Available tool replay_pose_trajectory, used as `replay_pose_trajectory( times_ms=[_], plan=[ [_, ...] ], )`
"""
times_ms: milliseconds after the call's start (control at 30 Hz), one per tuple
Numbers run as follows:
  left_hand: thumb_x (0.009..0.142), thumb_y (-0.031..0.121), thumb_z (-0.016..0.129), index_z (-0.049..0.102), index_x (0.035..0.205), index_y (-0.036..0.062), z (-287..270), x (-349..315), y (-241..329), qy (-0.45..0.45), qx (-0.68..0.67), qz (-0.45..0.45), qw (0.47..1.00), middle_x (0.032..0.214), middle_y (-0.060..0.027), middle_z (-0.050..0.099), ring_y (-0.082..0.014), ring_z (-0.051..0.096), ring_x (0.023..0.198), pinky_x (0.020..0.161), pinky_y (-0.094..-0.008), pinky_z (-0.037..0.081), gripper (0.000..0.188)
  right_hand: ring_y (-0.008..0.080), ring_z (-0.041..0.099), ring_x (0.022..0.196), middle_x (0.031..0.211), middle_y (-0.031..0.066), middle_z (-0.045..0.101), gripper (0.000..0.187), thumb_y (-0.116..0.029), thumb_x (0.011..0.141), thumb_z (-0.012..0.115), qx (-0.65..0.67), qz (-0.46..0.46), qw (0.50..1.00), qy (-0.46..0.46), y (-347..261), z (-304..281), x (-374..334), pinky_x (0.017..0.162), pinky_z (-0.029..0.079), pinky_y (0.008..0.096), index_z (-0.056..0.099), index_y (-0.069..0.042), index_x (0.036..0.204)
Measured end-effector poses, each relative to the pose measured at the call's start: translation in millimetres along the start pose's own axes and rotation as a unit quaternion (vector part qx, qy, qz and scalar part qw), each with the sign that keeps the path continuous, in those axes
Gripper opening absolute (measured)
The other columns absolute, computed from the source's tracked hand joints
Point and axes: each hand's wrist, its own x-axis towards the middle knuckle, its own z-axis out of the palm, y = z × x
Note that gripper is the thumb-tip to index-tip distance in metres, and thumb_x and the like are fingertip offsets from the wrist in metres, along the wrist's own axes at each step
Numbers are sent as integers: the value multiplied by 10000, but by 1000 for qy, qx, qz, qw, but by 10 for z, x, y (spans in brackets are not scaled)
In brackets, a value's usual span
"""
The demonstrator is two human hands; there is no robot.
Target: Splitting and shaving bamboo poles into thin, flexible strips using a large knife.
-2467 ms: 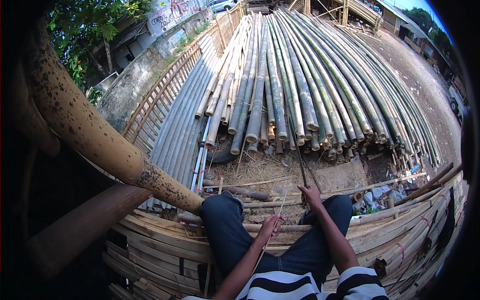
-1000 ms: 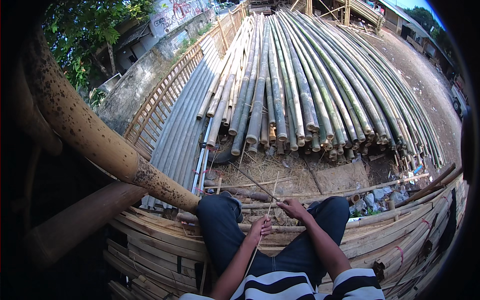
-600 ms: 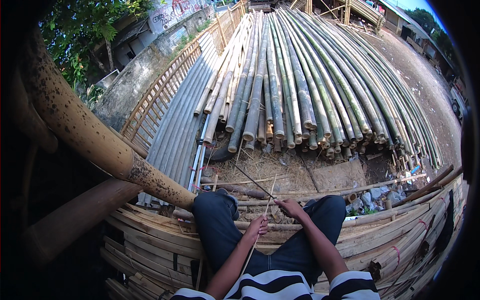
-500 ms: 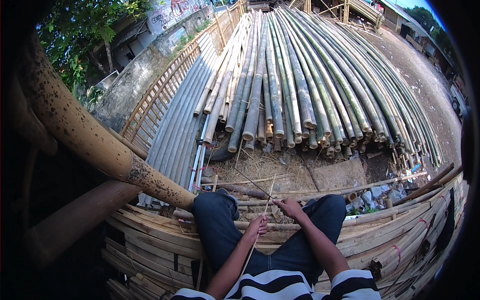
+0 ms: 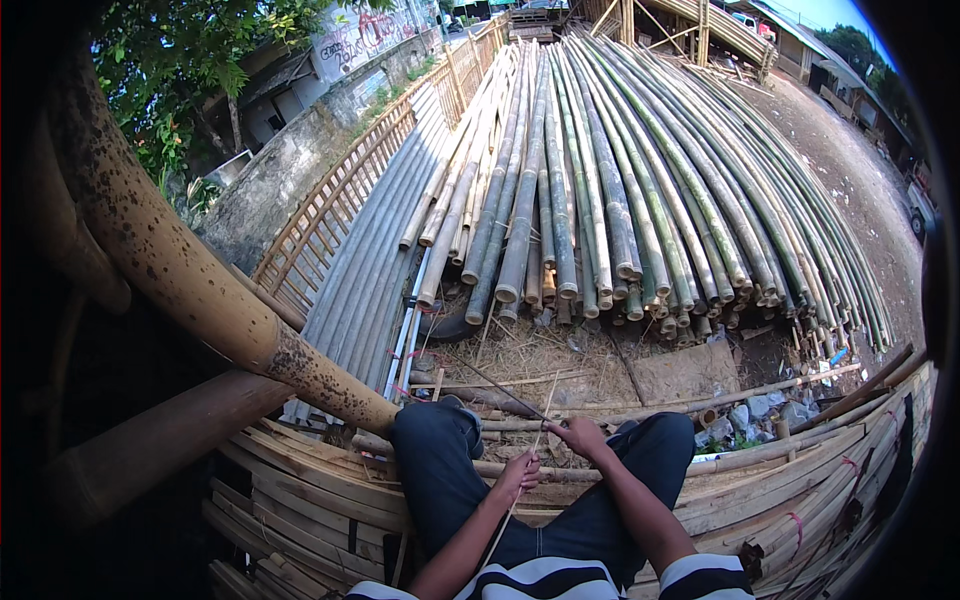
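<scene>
My left hand (image 5: pixel 518 474) is closed round a thin pale bamboo strip (image 5: pixel 506 524), between my knees. The strip slants up from my lap, past the fingers, and its far tip rises in front of my right hand. My right hand (image 5: pixel 580 438) is closed, a little farther forward and to the right. From its fingertips a long thin dark piece (image 5: pixel 505 389) reaches away to the upper left and crosses the strip. Whether it is a blade or a stick I cannot tell. My fingers hide the spot where the two pieces meet.
Split bamboo slats (image 5: pixel 310 475) lie stacked under and beside me. Ahead, a big pile of bamboo poles (image 5: pixel 625 225) points toward me. Corrugated sheets (image 5: pixel 365 240) and a lattice fence (image 5: pixel 335 185) run along the left. A thick spotted bamboo post (image 5: pixel 190 270) slants across the near left.
The whole view has shifted, so the scene sits slightly lower in the picture. Both hands keep their grips and nearly the same places relative to my knees.
</scene>
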Motion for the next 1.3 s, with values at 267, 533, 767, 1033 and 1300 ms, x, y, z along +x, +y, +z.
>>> replay_pose_trajectory(
  times_ms=[267,533,767,1033,1300],
  plan=[
    [1019,292,452,473,888,82,72,37,40,2,11,-4,1000,546,51,309,-54,269,394,352,-215,231,248,148,414,427,477,50,451,730,-642,918,499,322,132,937,-11,316,66,178,444,342,378,477,-15,544],
    [1027,279,432,482,901,72,22,49,43,5,-14,8,1000,539,49,312,-57,259,376,340,-216,230,247,137,462,458,499,31,468,630,-588,924,543,199,34,977,-74,183,72,59,463,367,327,569,-24,644],
    [1032,286,429,479,899,79,49,21,51,5,-21,17,1000,537,50,312,-58,252,370,336,-220,222,251,231,570,532,610,135,591,699,-640,899,518,238,-11,961,-143,-28,33,-128,562,448,398,656,24,733],
    [1032,321,440,461,888,104,170,-14,15,-37,1,8,999,543,55,305,-52,266,381,351,-210,230,261,140,475,440,506,39,489,603,-529,945,548,204,104,972,47,321,34,207,446,349,347,538,-36,596],
    [1040,312,431,468,895,90,203,-20,88,-66,-31,-1,997,541,61,305,-43,264,386,357,-197,239,267,290,597,559,591,151,594,631,-546,923,539,183,3,983,22,-5,15,-60,573,451,440,634,36,700]
  ],
)
